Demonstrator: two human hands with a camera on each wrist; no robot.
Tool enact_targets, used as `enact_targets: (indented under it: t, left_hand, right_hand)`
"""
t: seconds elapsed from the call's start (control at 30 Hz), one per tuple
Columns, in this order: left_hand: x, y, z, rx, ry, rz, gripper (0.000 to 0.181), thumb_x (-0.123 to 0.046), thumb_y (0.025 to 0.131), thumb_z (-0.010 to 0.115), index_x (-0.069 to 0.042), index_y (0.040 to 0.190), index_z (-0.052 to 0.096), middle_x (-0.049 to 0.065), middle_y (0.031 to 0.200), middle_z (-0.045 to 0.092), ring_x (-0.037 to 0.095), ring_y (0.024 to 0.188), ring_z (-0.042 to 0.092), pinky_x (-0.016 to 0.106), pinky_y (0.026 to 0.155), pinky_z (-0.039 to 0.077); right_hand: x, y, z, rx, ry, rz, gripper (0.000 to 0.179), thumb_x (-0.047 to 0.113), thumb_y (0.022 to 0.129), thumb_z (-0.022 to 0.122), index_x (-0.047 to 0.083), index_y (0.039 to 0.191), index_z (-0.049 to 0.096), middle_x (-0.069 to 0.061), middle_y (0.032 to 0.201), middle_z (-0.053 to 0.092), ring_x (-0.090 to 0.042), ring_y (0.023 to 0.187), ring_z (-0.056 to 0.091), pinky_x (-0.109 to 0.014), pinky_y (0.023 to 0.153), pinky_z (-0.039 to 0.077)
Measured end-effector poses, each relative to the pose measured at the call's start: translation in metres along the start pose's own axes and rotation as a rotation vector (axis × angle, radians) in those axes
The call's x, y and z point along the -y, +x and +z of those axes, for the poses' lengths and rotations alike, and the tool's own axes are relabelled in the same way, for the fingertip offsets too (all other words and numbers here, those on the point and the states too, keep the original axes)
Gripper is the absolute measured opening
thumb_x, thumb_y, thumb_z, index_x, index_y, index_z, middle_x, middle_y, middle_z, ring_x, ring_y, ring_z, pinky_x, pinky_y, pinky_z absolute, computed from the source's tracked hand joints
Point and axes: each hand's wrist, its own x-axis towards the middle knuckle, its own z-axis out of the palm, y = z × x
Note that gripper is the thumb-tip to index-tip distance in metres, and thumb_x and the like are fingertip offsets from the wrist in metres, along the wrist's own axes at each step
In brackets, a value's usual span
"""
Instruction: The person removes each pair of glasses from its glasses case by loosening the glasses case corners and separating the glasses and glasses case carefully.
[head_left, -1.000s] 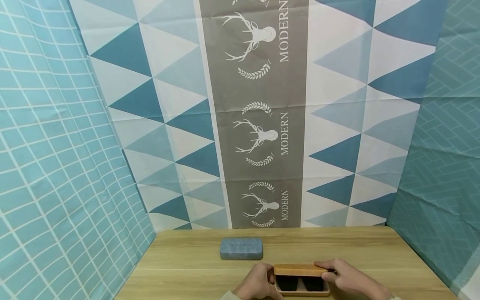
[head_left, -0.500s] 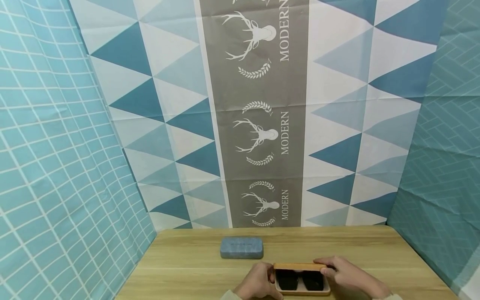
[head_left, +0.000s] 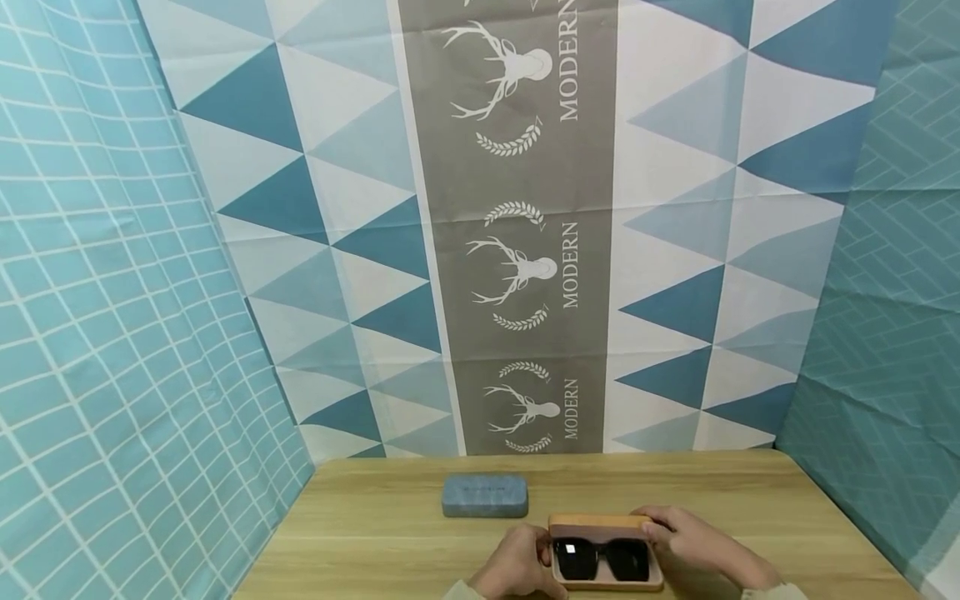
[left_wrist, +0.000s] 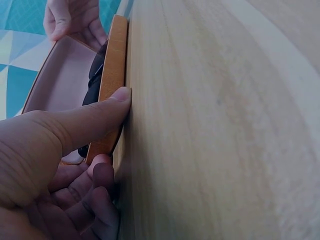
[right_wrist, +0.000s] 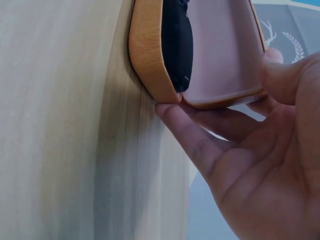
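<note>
An orange-brown glasses case [head_left: 607, 586] with a pale pink lining lies on the table, its lid [head_left: 592, 527] raised. Inside rest black sunglasses [head_left: 576, 560] with dark lenses. My left hand [head_left: 517, 560] grips the left end of the case's base, thumb along the front wall in the left wrist view. At the other end my right hand [head_left: 686, 537] holds the lid, the thumb on its edge and fingers behind it. In the right wrist view a finger of this hand touches the base's corner near the hinge.
A closed blue-grey glasses case [head_left: 484, 497] lies behind and to the left on the wooden table [head_left: 360, 533]. Patterned cloth [head_left: 532, 333] hangs behind the table, with tiled-look sheets at both sides.
The lid has swung up and back with my right hand, from partly open to wide open, so more of the sunglasses shows. My left hand has stayed on the base.
</note>
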Motion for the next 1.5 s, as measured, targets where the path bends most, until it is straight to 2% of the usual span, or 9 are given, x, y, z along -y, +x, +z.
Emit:
enact_targets:
  t: [0.27, 0.47, 0.63, 0.8, 0.9, 1.07, 1.2, 1.33, 1.5]
  left_hand:
    - [-0.001, -0.003, 0.001, 0.01, -0.007, -0.029, 0.034, -0.006, 0.067, 0.096, -0.009, 0.071, 0.062, -0.007, 0.061, 0.052, 0.008, 0.052, 0.041, 0.024, 0.052, 0.034]
    - [-0.002, -0.004, 0.001, 0.001, -0.012, -0.032, 0.035, -0.006, 0.066, 0.096, -0.011, 0.072, 0.062, -0.008, 0.063, 0.052, 0.007, 0.054, 0.041, 0.023, 0.053, 0.034]
    - [-0.002, -0.005, 0.001, -0.002, -0.015, -0.036, 0.034, -0.005, 0.065, 0.096, -0.011, 0.072, 0.063, -0.008, 0.064, 0.052, 0.007, 0.055, 0.042, 0.023, 0.053, 0.035]
    - [-0.001, -0.005, 0.001, 0.004, -0.025, -0.056, 0.033, -0.005, 0.067, 0.096, -0.012, 0.072, 0.064, -0.007, 0.065, 0.053, 0.008, 0.056, 0.042, 0.024, 0.056, 0.036]
    - [-0.001, -0.006, 0.001, 0.008, -0.028, -0.069, 0.033, -0.006, 0.068, 0.096, -0.014, 0.072, 0.063, -0.008, 0.065, 0.053, 0.008, 0.056, 0.042, 0.024, 0.056, 0.037]
    - [0.0, -0.006, 0.002, 0.007, -0.03, -0.082, 0.035, -0.007, 0.068, 0.096, -0.014, 0.072, 0.062, -0.007, 0.066, 0.053, 0.009, 0.056, 0.041, 0.025, 0.058, 0.037]
    - [0.0, -0.005, 0.002, 0.008, -0.039, -0.084, 0.035, -0.007, 0.069, 0.095, -0.015, 0.072, 0.062, -0.007, 0.067, 0.053, 0.011, 0.057, 0.041, 0.026, 0.058, 0.037]
    - [0.001, -0.004, 0.001, 0.01, -0.036, -0.072, 0.035, -0.008, 0.069, 0.096, -0.015, 0.072, 0.061, -0.007, 0.067, 0.053, 0.011, 0.057, 0.042, 0.026, 0.056, 0.036]
    - [0.001, -0.002, -0.001, 0.008, -0.023, -0.032, 0.034, -0.009, 0.069, 0.096, -0.012, 0.073, 0.062, -0.007, 0.066, 0.053, 0.009, 0.056, 0.042, 0.024, 0.056, 0.035]
  right_hand:
    - [-0.002, -0.001, 0.003, 0.009, 0.058, 0.031, 0.046, 0.028, 0.112, 0.044, -0.007, 0.137, 0.058, -0.016, 0.122, 0.067, -0.007, 0.1, 0.061, -0.028, 0.077, 0.049]
    - [0.003, -0.002, 0.005, -0.027, -0.019, 0.045, 0.047, 0.034, 0.111, 0.044, -0.002, 0.136, 0.06, -0.02, 0.13, 0.066, -0.022, 0.114, 0.065, -0.027, 0.084, 0.053]
    - [0.01, -0.005, 0.006, -0.059, -0.086, 0.026, 0.046, 0.036, 0.11, 0.048, 0.001, 0.135, 0.063, -0.019, 0.13, 0.066, -0.035, 0.113, 0.067, -0.03, 0.084, 0.056]
    - [0.019, -0.006, 0.005, -0.088, -0.049, 0.002, 0.045, 0.033, 0.108, 0.055, -0.001, 0.135, 0.061, -0.02, 0.131, 0.065, -0.025, 0.109, 0.066, -0.035, 0.083, 0.058]
    - [0.025, -0.007, 0.006, -0.134, -0.093, -0.037, 0.043, 0.033, 0.107, 0.056, 0.0, 0.134, 0.062, -0.021, 0.131, 0.064, -0.026, 0.108, 0.066, -0.037, 0.082, 0.059]
    - [0.038, -0.008, 0.011, -0.28, -0.229, -0.106, 0.035, 0.032, 0.106, 0.058, 0.007, 0.128, 0.067, -0.018, 0.125, 0.067, -0.032, 0.106, 0.068, -0.033, 0.077, 0.059]
    - [0.049, -0.01, 0.017, -0.387, -0.257, -0.137, 0.025, 0.029, 0.104, 0.063, 0.014, 0.123, 0.07, -0.011, 0.118, 0.069, -0.016, 0.099, 0.069, -0.03, 0.071, 0.058]
    - [0.056, -0.011, 0.022, -0.419, -0.257, -0.195, 0.019, 0.021, 0.102, 0.066, 0.013, 0.119, 0.072, -0.005, 0.111, 0.07, 0.001, 0.089, 0.062, -0.026, 0.067, 0.055]
    - [0.063, -0.013, 0.025, -0.442, -0.288, -0.172, 0.019, 0.022, 0.101, 0.067, 0.014, 0.118, 0.073, 0.0, 0.11, 0.069, 0.003, 0.088, 0.06, -0.027, 0.069, 0.057]
